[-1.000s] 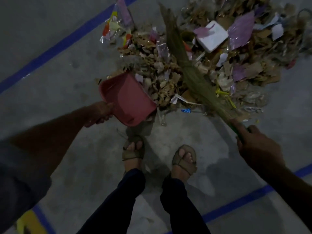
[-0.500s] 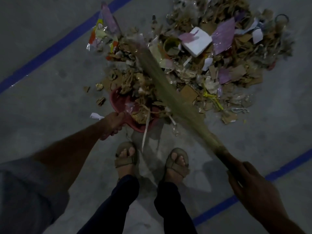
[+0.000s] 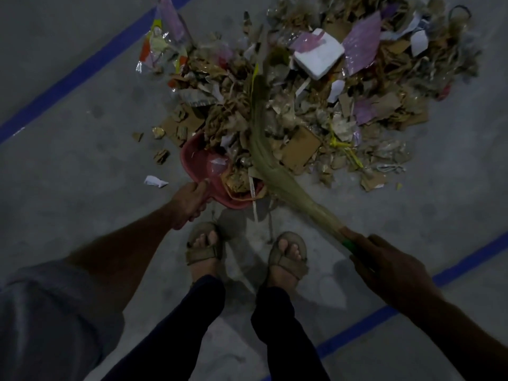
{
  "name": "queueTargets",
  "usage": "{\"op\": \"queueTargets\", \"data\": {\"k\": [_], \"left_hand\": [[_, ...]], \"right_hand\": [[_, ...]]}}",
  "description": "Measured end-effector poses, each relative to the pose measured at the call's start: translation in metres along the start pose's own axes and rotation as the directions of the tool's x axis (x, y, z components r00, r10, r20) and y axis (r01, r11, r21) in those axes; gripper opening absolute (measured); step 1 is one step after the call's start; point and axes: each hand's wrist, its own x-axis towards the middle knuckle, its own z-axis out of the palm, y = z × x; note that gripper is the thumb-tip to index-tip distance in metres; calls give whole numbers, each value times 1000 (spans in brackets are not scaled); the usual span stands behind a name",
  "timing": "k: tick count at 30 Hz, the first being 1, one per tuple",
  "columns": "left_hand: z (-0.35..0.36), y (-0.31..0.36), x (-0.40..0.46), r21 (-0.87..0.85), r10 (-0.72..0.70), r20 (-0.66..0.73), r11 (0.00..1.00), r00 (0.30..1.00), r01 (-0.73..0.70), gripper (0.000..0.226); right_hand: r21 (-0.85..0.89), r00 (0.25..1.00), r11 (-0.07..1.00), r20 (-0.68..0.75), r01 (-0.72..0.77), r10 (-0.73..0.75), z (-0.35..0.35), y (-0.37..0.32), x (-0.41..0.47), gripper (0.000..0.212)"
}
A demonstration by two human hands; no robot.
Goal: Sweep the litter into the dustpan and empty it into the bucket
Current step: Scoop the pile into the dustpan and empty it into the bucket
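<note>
**Dustpan at the edge of the pile**

The left hand gripped the near end of the red dustpan, fingers curled round it, thumb on top. The dustpan sat on the concrete floor with its mouth against the litter, and cardboard scraps and paper lay inside it. The right hand was closed round the green handle of the broom. The broom's bristles ran up across the dustpan's right side and into the litter. A white foam block lay far in the pile. Two sandalled feet stood just behind the dustpan. Blue lines crossed the floor. No bucket was in view.
</note>
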Motion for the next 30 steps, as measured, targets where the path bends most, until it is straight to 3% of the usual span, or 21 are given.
{"op": "queueTargets", "data": {"k": [9, 15, 19, 21, 26, 30], "left_hand": [[-12, 26, -118, -121, 146, -33, 981, 989, -149, 56], [-25, 73, -230, -166, 171, -84, 969, 982, -183, 58], [-34, 111, -321, -207, 230, -105, 947, 968, -247, 57], [-38, 124, -367, -238, 246, -120, 933, 962, -268, 56], [-34, 152, -464, -329, 264, -162, 894, 951, -304, 52], [-28, 159, -516, -363, 277, -158, 876, 948, -317, 57]], "right_hand": [[111, 999, 993, -16, -36, 38, -34, -41, -122, 60], [65, 990, 998, -138, -22, 31, -96, -66, -223, 39], [34, 987, 999, -157, -20, 25, -137, -75, -297, 75], [34, 984, 999, -178, -2, 8, -153, -79, -332, 83], [8, 953, 999, -300, 47, -43, -180, -92, -401, 64], [-2, 913, 997, -401, 81, -76, -180, -101, -446, 61]]}}
